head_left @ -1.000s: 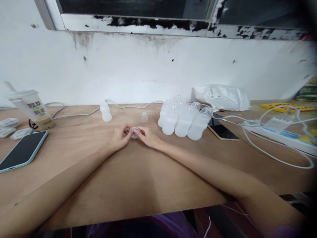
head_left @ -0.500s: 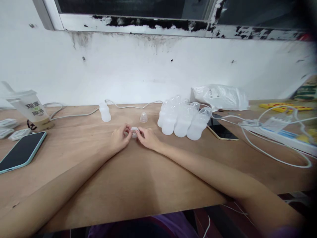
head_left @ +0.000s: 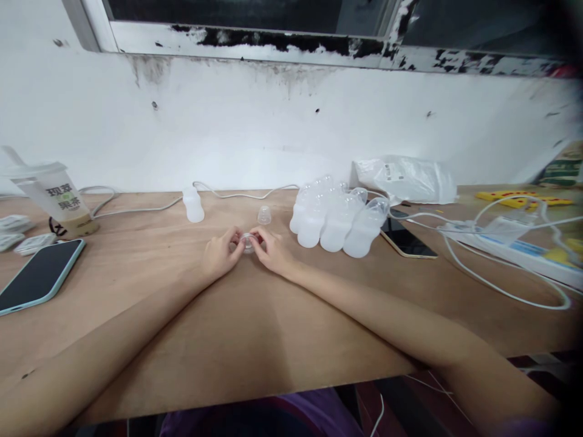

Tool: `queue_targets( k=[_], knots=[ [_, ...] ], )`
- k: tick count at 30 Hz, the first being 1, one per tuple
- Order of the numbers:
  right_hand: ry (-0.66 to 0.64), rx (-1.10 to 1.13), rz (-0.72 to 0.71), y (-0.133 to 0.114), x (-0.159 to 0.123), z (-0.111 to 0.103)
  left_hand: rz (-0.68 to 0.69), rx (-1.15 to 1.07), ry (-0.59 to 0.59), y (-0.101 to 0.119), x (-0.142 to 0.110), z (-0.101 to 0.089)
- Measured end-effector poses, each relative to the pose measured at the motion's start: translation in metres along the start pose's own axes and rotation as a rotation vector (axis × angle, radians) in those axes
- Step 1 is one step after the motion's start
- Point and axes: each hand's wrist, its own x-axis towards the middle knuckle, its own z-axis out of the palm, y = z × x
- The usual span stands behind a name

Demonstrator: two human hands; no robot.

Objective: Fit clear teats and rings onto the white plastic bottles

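Between the fingertips of my left hand (head_left: 222,252) and my right hand (head_left: 272,250) is a small clear round bottle collar (head_left: 248,244), low over the table. Both hands pinch it from opposite sides, and the fingers cover part of it. Just beyond them a clear dome cap (head_left: 264,215) stands on the wood. Off to the left, further back, is an uncapped white baby bottle (head_left: 194,205). A tight group of several white baby bottles (head_left: 332,230) with clear dome caps stands right of my right hand.
On the left are a drink cup (head_left: 61,200), a phone (head_left: 40,276) and small white packs (head_left: 34,244). To the right lie a dark phone (head_left: 410,238), a plastic bag (head_left: 405,177), white cables and a power strip (head_left: 523,246). A wall closes off the back.
My fingers have shifted slightly around the clear collar, the right ones reaching a little higher over it. The bottles and the dome cap stay where they were.
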Motion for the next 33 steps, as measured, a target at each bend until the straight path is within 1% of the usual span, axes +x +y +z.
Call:
queue_targets(
  k=[5,13,20,25,28,33],
  knots=[
    [-0.018,-0.029,-0.031,0.0014,0.0002,0.0013,0.004,0.054,-0.015,-0.0011,0.0000,0.0003],
    [-0.056,-0.059,-0.021,0.0051,-0.0009,0.0047,0.002,0.070,-0.046,-0.0038,0.0008,0.0024],
    [-0.059,-0.064,-0.006,0.0064,0.0008,0.0052,0.018,-0.023,-0.053,-0.0053,0.0023,0.0042],
    [-0.079,-0.041,-0.006,0.0039,0.0001,0.0027,-0.010,0.026,-0.024,-0.0063,0.0012,0.0062],
    [-0.082,-0.035,0.013,0.0039,-0.0006,0.0025,-0.007,0.038,-0.035,-0.0060,0.0010,0.0058],
    [-0.071,-0.013,0.008,0.0064,-0.0007,0.0032,0.012,-0.048,-0.056,-0.0071,0.0019,0.0051]
  ],
)
